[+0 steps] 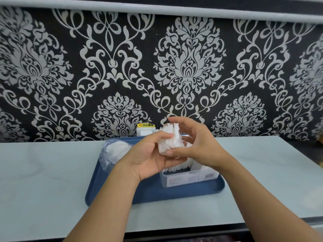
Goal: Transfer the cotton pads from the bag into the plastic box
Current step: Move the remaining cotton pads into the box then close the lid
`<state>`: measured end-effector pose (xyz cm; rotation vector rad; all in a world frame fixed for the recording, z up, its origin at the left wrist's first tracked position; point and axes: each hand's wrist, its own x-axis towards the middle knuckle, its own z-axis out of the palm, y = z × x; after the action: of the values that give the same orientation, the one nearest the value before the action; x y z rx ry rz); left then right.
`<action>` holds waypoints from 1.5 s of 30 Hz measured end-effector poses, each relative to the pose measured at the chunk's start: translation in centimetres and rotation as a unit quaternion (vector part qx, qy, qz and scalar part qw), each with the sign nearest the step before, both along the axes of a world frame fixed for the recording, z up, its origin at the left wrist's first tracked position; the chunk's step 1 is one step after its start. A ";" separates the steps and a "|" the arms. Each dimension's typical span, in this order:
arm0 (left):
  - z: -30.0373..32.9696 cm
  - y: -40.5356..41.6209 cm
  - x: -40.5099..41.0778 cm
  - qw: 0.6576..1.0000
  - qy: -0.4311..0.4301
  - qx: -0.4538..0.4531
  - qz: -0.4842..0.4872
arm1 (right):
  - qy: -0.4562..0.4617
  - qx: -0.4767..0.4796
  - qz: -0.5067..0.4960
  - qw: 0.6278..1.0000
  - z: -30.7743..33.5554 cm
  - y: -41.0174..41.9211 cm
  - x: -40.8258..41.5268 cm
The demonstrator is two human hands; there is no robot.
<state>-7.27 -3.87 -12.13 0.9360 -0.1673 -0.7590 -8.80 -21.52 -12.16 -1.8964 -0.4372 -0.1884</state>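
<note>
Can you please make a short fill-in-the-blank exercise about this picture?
1. Both hands hold a stack of white cotton pads above the clear plastic ____.
2. The box stands on a ____ rectangular plastic tray.
3. The clear plastic bag lies on the tray's ____ side.

Missing words: box; blue; left

plastic box (185, 179) label unreadable, bag (111, 154) partly behind left wrist
</note>
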 end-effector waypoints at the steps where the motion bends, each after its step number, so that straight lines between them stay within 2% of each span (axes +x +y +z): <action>1: 0.0 0.0 0.0 1.000 0.001 -0.003 0.001 | 0.005 0.010 0.003 1.000 0.0 -0.2 0.0; 7: 0.1 -0.2 0.0 1.000 0.007 -0.015 0.011 | 0.027 0.051 0.021 0.998 -0.1 -0.7 -0.2; 14: 0.0 -0.4 -0.2 1.000 0.002 0.013 0.025 | 0.047 0.072 0.040 0.995 -0.1 -1.0 -0.2; 21: 0.2 -0.3 -0.3 1.000 0.000 0.004 0.007 | 0.064 0.124 0.062 0.988 -0.1 -1.2 0.0; 25: 0.0 -0.6 -0.3 1.000 -0.014 0.007 0.015 | 0.053 0.085 0.055 0.993 -0.1 -1.1 -0.1; 31: 0.0 -0.9 -0.6 0.998 -0.029 0.053 0.028 | 0.008 -0.039 0.033 0.999 -0.2 -0.4 -0.2; 35: -0.3 -1.6 -0.6 0.990 -0.065 0.118 0.048 | 0.046 -0.083 0.075 0.993 -0.5 0.1 -0.4; 40: 0.0 -1.3 -0.2 0.986 -0.080 0.146 0.016 | 0.150 0.032 0.122 0.981 1.8 -2.3 -0.2; 43: 0.2 -1.7 -0.2 0.984 -0.096 0.149 -0.011 | 0.148 -0.003 0.147 0.978 1.4 -2.4 -0.3; 45: 0.2 -2.0 0.0 0.985 -0.087 0.150 -0.011 | 0.128 -0.007 0.114 0.985 1.2 -2.6 -0.2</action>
<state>-7.22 -5.87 -11.94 1.2906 -0.2207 -0.7335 -9.03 -24.08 -10.98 -1.8374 -0.4757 0.2099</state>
